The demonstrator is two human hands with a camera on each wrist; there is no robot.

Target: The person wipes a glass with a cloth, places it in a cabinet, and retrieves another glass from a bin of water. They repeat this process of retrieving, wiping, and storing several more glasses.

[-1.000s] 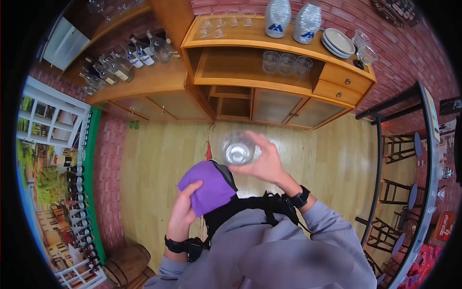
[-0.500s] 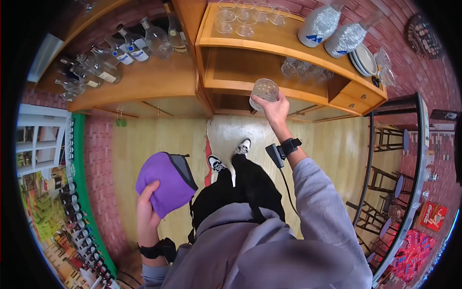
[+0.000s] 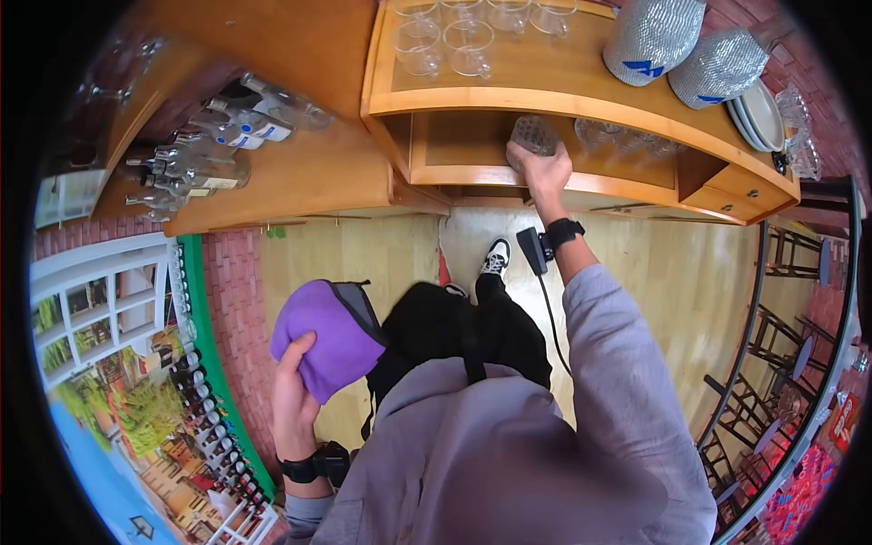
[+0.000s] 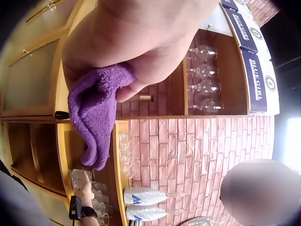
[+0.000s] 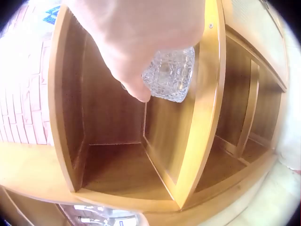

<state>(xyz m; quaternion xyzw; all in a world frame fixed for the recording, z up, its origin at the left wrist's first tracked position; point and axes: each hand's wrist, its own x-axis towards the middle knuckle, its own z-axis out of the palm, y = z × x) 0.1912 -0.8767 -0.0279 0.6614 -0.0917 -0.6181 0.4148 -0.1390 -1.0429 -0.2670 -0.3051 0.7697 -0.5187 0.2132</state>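
My right hand point(image 3: 543, 171) grips a clear patterned glass point(image 3: 534, 136) at the opening of the cabinet's middle shelf, left of a row of glasses point(image 3: 599, 134). In the right wrist view the glass point(image 5: 171, 75) shows below the hand point(image 5: 141, 33), inside the wooden compartment. A purple cloth point(image 3: 325, 343) with a dark edge hangs from my left hand point(image 3: 292, 400), its thumb on top, low and left of my body. The left wrist view shows the hand point(image 4: 127, 42) pinching the folded cloth point(image 4: 96, 113).
Stemmed glasses point(image 3: 469, 47) and silver bottle covers point(image 3: 654, 38) stand on the cabinet top, with stacked plates point(image 3: 761, 116) at its right. Bottles point(image 3: 207, 168) line the counter at the left. Stools point(image 3: 772, 350) stand at the right.
The right hand has carried the glass from beside the cloth up and forward to the shelf. The left hand has moved left with the cloth, and the cabinet appears closer.
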